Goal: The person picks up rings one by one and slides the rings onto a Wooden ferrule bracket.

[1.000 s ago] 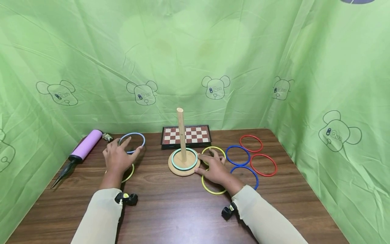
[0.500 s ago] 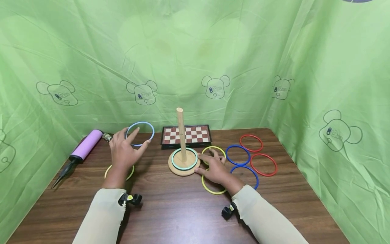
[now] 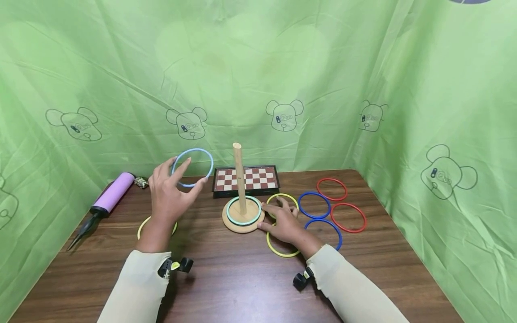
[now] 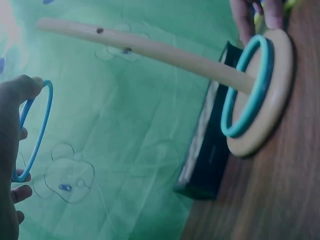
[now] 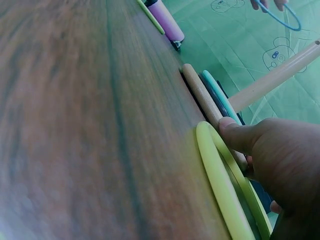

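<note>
The left hand [image 3: 169,197] is raised above the wooden surface [image 3: 226,278] and pinches a light blue ring [image 3: 192,167] between thumb and fingertips, holding it in the air to the left of the wooden peg [image 3: 239,177], near the peg's top but apart from it. In the left wrist view the same ring [image 4: 32,131] stands nearly edge-on against the green backdrop, with the thumb on its upper rim and fingers [image 4: 21,193] at its lower rim.

The peg rises upright from a round wooden base [image 3: 243,220], and a teal ring [image 3: 244,211] already lies around the peg on that base. The right hand [image 3: 284,220] rests flat on the surface just right of the base, fingers relaxed and spread, its thumb touching the base's edge. It lies over two yellow rings: one toward the back [image 3: 282,197], one nearer the person [image 3: 278,251]. In the right wrist view the thumb [image 5: 240,136] presses against the base beside a yellow ring [image 5: 220,185].

Right of that hand lie two blue rings [image 3: 314,205] and two red rings [image 3: 332,189], flat and close together. Another yellow ring [image 3: 142,224] lies under the left forearm. A chessboard box [image 3: 246,179] sits behind the peg, and a purple hand pump [image 3: 107,199] lies at the far left. A green cloth with bear outlines [image 3: 282,67] hangs behind.
</note>
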`<control>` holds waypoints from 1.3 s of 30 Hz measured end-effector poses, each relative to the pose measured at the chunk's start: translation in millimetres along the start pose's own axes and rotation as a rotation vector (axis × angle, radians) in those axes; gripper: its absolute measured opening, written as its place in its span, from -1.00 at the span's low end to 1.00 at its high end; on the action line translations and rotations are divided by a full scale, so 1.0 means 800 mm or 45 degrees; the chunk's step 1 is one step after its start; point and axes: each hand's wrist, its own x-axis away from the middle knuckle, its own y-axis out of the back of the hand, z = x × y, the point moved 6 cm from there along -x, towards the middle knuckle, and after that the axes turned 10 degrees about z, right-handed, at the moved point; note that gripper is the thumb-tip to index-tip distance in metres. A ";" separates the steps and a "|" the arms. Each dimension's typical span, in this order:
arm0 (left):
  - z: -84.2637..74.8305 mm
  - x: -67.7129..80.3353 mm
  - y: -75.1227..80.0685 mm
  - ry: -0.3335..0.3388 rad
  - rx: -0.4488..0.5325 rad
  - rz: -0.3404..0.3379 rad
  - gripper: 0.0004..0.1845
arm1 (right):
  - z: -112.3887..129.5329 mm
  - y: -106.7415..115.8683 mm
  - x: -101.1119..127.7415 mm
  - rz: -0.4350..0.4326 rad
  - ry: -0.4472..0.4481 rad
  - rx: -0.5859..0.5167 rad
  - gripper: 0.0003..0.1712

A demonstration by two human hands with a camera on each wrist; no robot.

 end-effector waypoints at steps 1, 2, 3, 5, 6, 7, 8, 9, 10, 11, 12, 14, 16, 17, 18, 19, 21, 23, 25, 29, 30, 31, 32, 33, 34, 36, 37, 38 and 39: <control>-0.003 -0.002 0.001 -0.002 0.017 -0.008 -0.31 | 0.000 -0.001 0.000 0.001 -0.001 0.000 -0.28; -0.006 -0.005 0.003 -0.003 0.037 -0.015 -0.31 | 0.000 -0.001 0.000 0.003 0.002 -0.004 -0.27; -0.009 -0.008 0.004 -0.003 0.057 -0.022 -0.31 | 0.000 -0.001 -0.001 0.004 0.006 -0.004 -0.27; -0.015 -0.014 0.007 -0.002 0.098 -0.035 -0.31 | -0.001 -0.001 -0.001 0.005 0.008 -0.006 -0.27; -0.018 -0.018 0.008 -0.001 0.110 -0.037 -0.30 | -0.001 -0.001 -0.001 0.003 0.006 -0.006 -0.28; -0.021 -0.021 0.009 -0.003 0.127 -0.046 -0.30 | -0.001 0.000 -0.001 0.000 0.005 -0.007 -0.28; -0.025 -0.025 0.010 -0.007 0.141 -0.050 -0.29 | -0.001 0.000 -0.001 -0.002 0.004 -0.008 -0.28; -0.028 -0.029 0.010 -0.012 0.154 -0.054 -0.28 | -0.002 0.001 -0.001 -0.004 0.001 -0.004 -0.29; -0.032 -0.033 0.011 -0.019 0.168 -0.056 -0.28 | -0.002 0.001 -0.001 -0.004 -0.003 0.001 -0.29; -0.036 -0.037 0.011 -0.024 0.186 -0.062 -0.27 | -0.003 0.001 -0.001 -0.003 -0.005 0.004 -0.29; -0.041 -0.041 0.011 -0.032 0.200 -0.064 -0.27 | -0.003 0.001 -0.001 -0.001 -0.009 0.008 -0.29; -0.051 -0.047 0.011 -0.045 0.246 -0.067 -0.27 | -0.004 0.001 -0.001 0.002 -0.017 0.016 -0.28; -0.062 -0.052 0.009 -0.051 0.297 -0.066 -0.27 | -0.005 0.000 -0.001 0.005 -0.025 0.016 -0.28; -0.067 -0.054 0.008 -0.052 0.322 -0.065 -0.27 | -0.005 0.000 -0.001 0.007 -0.028 0.014 -0.28; -0.073 -0.056 0.006 -0.054 0.341 -0.059 -0.27 | -0.005 0.000 -0.001 0.009 -0.031 0.014 -0.27; -0.078 -0.058 0.004 -0.055 0.359 -0.056 -0.27 | -0.005 0.000 -0.001 0.011 -0.031 0.011 -0.27; -0.089 -0.061 -0.001 -0.061 0.379 -0.038 -0.26 | -0.005 0.000 -0.001 0.014 -0.030 0.006 -0.27; -0.097 -0.063 -0.007 -0.073 0.385 -0.019 -0.25 | -0.004 0.001 -0.001 0.008 -0.021 0.004 -0.27; -0.102 -0.064 -0.016 -0.088 0.375 0.003 -0.24 | -0.004 0.002 -0.001 0.000 -0.011 0.003 -0.27; -0.103 -0.055 -0.037 -0.106 0.320 0.058 -0.20 | -0.003 0.003 -0.002 -0.004 0.005 0.006 -0.28; -0.101 -0.051 -0.043 -0.107 0.301 0.075 -0.20 | -0.003 0.002 -0.002 0.002 0.007 0.000 -0.28; -0.099 -0.046 -0.049 -0.107 0.282 0.093 -0.19 | -0.003 0.002 -0.002 0.006 0.006 -0.001 -0.28; -0.096 -0.041 -0.054 -0.105 0.265 0.111 -0.17 | -0.003 0.001 -0.002 0.010 0.004 -0.001 -0.27; -0.094 -0.037 -0.060 -0.102 0.251 0.129 -0.17 | -0.003 0.001 -0.002 0.012 0.003 -0.004 -0.27; -0.091 -0.032 -0.065 -0.099 0.237 0.144 -0.17 | -0.002 0.001 -0.002 0.013 0.003 -0.003 -0.28; -0.086 -0.021 -0.074 -0.093 0.225 0.170 -0.16 | -0.001 0.001 -0.001 0.011 0.005 0.005 -0.28; -0.084 -0.016 -0.078 -0.089 0.221 0.182 -0.16 | -0.001 0.001 -0.001 0.008 0.007 0.013 -0.28; -0.081 -0.011 -0.082 -0.086 0.220 0.193 -0.16 | 0.000 0.002 -0.001 0.004 0.013 0.014 -0.28; -0.079 -0.006 -0.086 -0.085 0.215 0.207 -0.16 | 0.001 0.002 -0.001 0.001 0.017 0.017 -0.28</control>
